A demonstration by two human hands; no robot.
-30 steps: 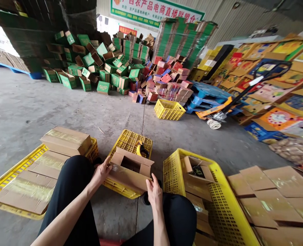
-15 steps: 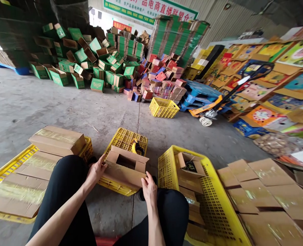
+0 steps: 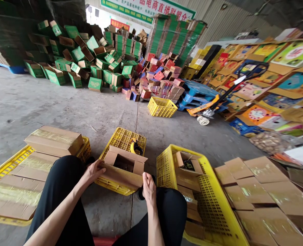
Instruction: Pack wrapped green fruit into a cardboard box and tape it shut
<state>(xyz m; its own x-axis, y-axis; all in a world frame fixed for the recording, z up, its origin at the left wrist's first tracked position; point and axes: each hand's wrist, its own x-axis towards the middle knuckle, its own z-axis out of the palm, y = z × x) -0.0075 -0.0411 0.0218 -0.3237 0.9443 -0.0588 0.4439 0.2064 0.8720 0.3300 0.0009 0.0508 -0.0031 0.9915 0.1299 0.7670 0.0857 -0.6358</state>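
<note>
An open cardboard box rests on an upturned yellow crate between my knees. Its flaps stand apart, and what lies in its dark inside I cannot make out. My left hand grips the left end of the front flap, thumb on the near side. At the opposite end, my right hand has its fingers closed against the flap's right edge. Behind the box, a yellow and black tape dispenser sits on the crate.
Taped boxes lie on yellow crates at left. A yellow crate at right holds several boxes, with more cartons beyond it. Farther off are a yellow basket, a pallet jack and heaped green boxes.
The view has shifted slightly. Both hands remain at the two ends of the box's front flap, with the left hand a little lower and flatter than before.
</note>
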